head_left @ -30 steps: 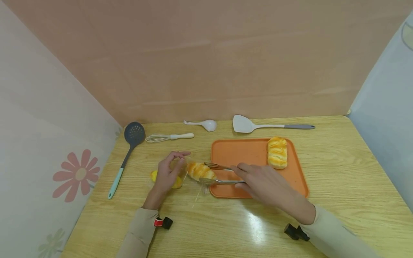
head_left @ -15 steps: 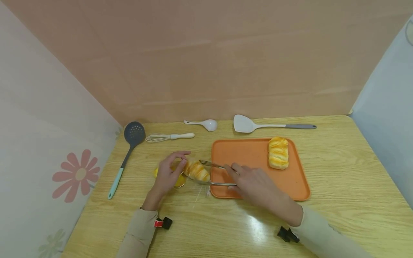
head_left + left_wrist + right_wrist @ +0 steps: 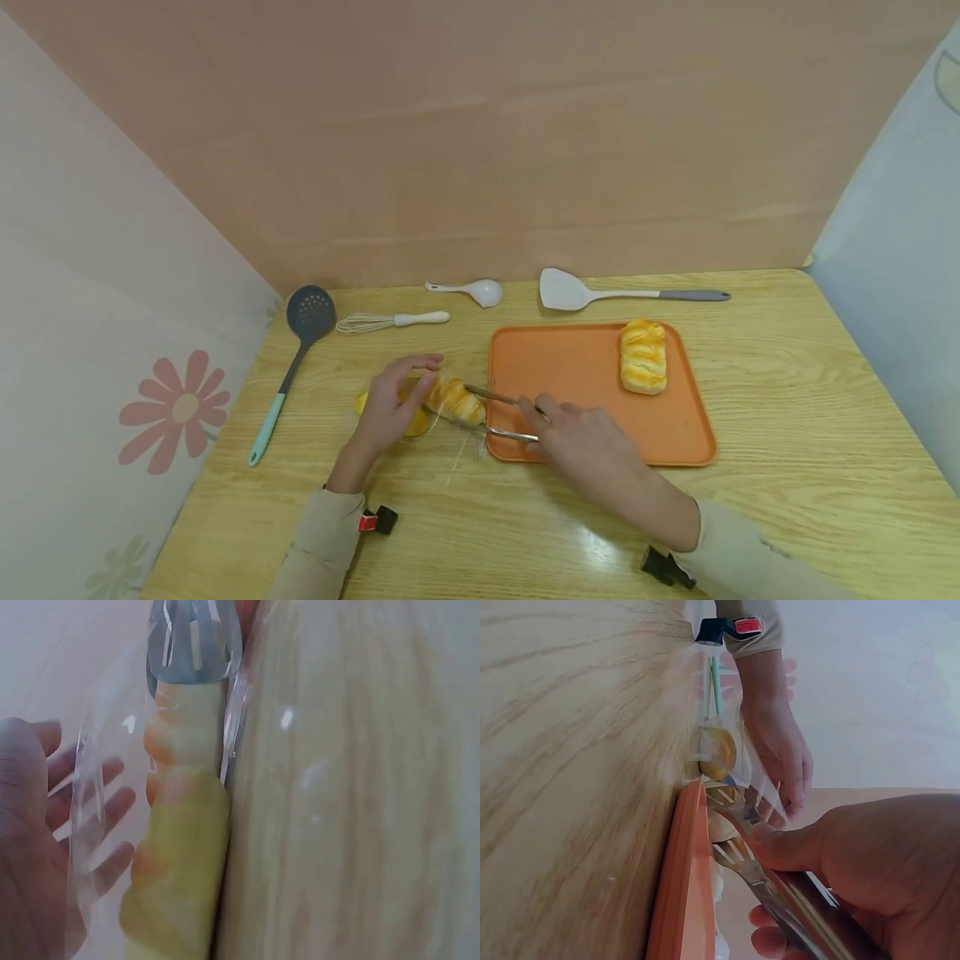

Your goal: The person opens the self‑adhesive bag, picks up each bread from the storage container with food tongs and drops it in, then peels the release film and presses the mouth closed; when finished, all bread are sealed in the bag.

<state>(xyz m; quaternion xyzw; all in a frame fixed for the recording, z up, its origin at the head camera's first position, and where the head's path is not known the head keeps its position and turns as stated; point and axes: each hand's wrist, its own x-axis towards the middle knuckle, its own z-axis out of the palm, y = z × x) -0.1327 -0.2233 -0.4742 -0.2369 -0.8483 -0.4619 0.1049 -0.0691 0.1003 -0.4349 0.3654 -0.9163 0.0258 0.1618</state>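
In the head view my right hand (image 3: 592, 446) holds metal tongs (image 3: 513, 435). Their slotted ends lie on either side of a golden-brown ridged bread roll (image 3: 457, 402), just left of the orange tray (image 3: 555, 333). My left hand (image 3: 386, 408) is beside the roll, with thumb and fingertips apart. Its fingers are spread against a clear plastic bag (image 3: 754, 757), as the left wrist view shows. Through the film, a yellow bread (image 3: 180, 862) appears end to end with the roll; from above, my left hand partly covers it. One tong end (image 3: 195, 645) overlaps the roll's far end.
A loaf-shaped bread (image 3: 643, 357) sits at the tray's right side. Along the back lie a skimmer (image 3: 311, 312), a whisk (image 3: 393, 321), a white ladle (image 3: 486, 292) and a spatula (image 3: 564, 289). A wall (image 3: 480, 167) rises behind the table.
My right hand has moved left, bringing the tongs and the roll off the tray's edge toward my left hand and the bag. My left hand has stayed nearly still.
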